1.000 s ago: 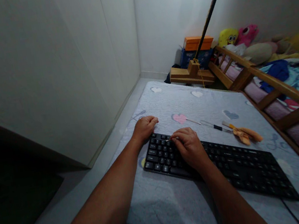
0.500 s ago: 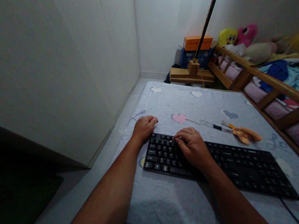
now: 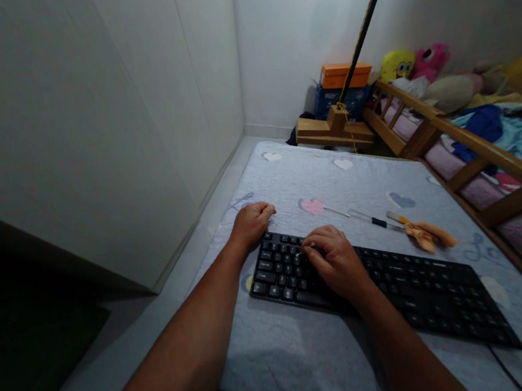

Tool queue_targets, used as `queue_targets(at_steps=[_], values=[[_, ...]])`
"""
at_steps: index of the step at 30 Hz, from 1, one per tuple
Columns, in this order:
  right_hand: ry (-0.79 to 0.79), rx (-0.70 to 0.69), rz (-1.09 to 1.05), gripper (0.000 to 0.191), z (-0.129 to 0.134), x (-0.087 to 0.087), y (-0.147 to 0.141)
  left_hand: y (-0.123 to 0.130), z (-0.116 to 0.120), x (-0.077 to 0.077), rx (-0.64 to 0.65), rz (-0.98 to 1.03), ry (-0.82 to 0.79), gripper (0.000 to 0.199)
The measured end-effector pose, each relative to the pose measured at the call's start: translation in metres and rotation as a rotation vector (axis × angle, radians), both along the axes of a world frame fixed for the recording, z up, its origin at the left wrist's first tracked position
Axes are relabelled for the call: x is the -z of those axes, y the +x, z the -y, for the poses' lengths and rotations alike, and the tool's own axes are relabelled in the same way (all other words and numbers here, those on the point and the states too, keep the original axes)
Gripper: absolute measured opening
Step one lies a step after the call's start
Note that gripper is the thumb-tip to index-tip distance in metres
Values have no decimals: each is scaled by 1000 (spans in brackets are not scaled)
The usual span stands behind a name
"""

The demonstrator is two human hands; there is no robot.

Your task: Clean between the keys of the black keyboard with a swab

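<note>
A black computer keyboard [image 3: 426, 301] lies slantwise on the patterned bedspread, its cable leaving at the lower right. My right hand [image 3: 335, 256] is over its left half, thumb and fingers pinched together low among the keys. They close on a thin pale stick, mostly hidden by the fingers. My left hand [image 3: 253, 222] rests at the keyboard's far left corner with its fingers curled closed. What is inside that hand, if anything, is hidden. Beyond the keyboard lie a thin white stick [image 3: 336, 211], a slim tool with a black grip [image 3: 378, 222] and a crumpled orange cloth [image 3: 428, 235].
A pale cabinet [image 3: 152, 107] rises on the left. A wooden bed rail [image 3: 491, 146] runs along the right, with clothes and plush toys behind it. At the far end stand a wooden stand base [image 3: 334, 128] with a slanting pole and an orange box [image 3: 346, 75].
My right hand has shifted slightly to the left over the keys, and the pale stick at its fingertips shows less. My left hand and the keyboard stay in place.
</note>
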State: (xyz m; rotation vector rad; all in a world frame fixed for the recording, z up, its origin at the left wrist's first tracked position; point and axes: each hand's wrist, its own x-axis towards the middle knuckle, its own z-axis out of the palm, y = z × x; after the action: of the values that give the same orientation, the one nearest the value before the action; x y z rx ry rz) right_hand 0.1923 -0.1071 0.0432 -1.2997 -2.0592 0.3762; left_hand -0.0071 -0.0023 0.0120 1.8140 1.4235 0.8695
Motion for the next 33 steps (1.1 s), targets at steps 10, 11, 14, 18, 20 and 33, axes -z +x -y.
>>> queue_targets(at_steps=[10,11,14,18,20,33], values=[[8,-23,-10,14,-1,3,-1,0,0,1,10,17,19,38],[8,-28,-11,13,-1,3,-1,0,0,1,12,16,20,38],[3,-42,-20,13,-2,4,-4,1,0,-1,11,15,18,38],[-12,-43,-21,14,-2,3,-6,1,0,-1,13,11,12,38],[-16,-34,-19,14,-2,4,-4,1,0,0,13,14,13,38],[-15,-3,4,15,-3,2,3,1,2,-2,-2,11,5,39]])
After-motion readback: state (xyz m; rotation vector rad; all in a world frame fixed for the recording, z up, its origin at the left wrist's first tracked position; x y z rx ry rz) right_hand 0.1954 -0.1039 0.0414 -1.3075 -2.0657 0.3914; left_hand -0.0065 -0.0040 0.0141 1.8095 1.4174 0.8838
